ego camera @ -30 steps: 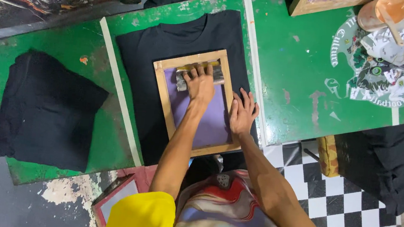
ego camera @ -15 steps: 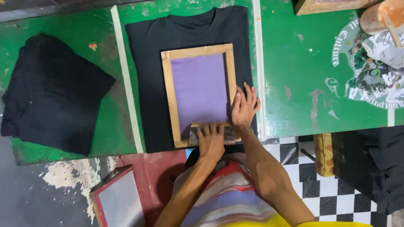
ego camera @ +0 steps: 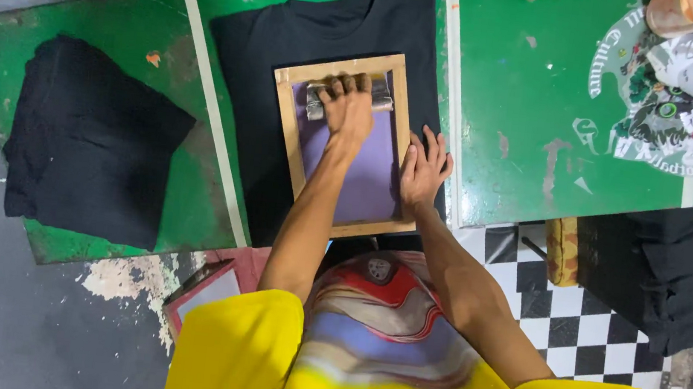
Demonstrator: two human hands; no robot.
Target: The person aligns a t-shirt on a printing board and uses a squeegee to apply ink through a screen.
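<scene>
Left hand grips squeegee at the screen frame's far end; right hand presses flat.

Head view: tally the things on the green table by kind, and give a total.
Black shirt laid flat under the wooden screen frame: 1
Wooden screen frames fully in view: 1
Squeegee in the left hand: 1
Black cloth pile at the left: 1
Total: 4
The right hand presses the frame's right side.
</scene>
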